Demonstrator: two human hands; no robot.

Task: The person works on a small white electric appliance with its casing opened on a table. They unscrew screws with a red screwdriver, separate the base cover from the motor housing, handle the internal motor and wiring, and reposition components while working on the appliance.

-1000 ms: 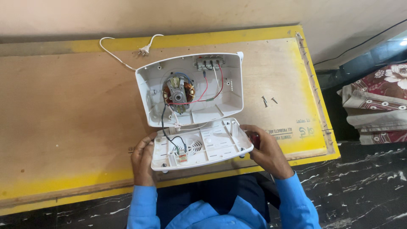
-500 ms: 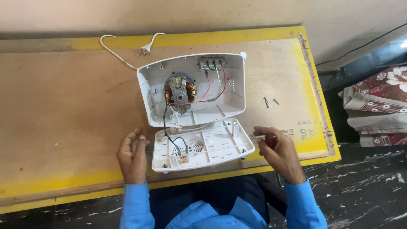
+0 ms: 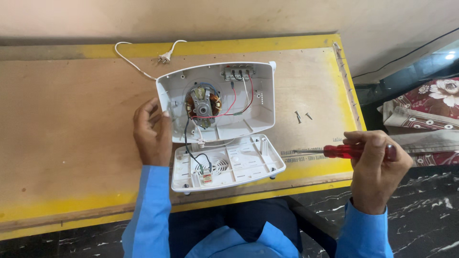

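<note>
A white plastic appliance housing [image 3: 217, 100] lies opened in the middle of the brown counter [image 3: 67, 138], which has a yellow painted border along its far, right and near edges. Inside the housing sit a small motor with copper windings [image 3: 203, 106] and red, white and black wires running to a terminal strip near its far edge. The detached white bottom cover [image 3: 228, 163] lies just in front of it, close to the near edge, joined to the housing by a black wire.

The left hand [image 3: 150, 131] rests against the left side of the housing, fingers loosely curled and touching its rim. The right hand [image 3: 377, 165] hovers past the counter's right near corner, fingers closed around the red handle of a screwdriver [image 3: 342, 151], whose metal tip points left toward the cover.

Two small dark screws [image 3: 302, 116] lie on the counter right of the housing. A white power cord with plug [image 3: 165, 57] curls near the far edge. Dark printed lettering sits on the counter surface by the right near edge, partly hidden under the screwdriver.
</note>
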